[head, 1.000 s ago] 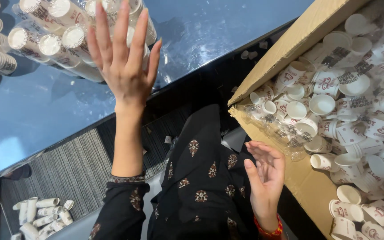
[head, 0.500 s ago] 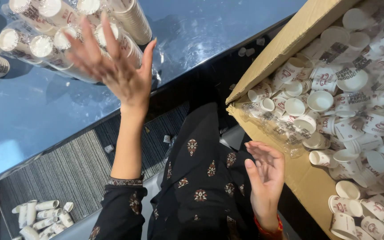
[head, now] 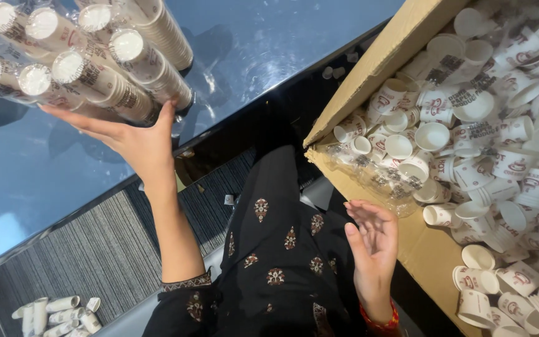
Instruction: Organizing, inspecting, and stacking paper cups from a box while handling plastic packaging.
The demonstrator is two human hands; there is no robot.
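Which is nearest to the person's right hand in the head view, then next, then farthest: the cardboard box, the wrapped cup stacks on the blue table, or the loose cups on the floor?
From the right hand:
1. Cardboard box, just to its right.
2. Loose cups on the floor, far left, low.
3. Wrapped cup stacks, upper left, under the left hand.

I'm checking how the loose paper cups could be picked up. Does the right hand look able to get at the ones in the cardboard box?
Probably yes. The right hand hovers open and empty beside the cardboard box, whose top is open, and loose paper cups lie near that edge with nothing between.
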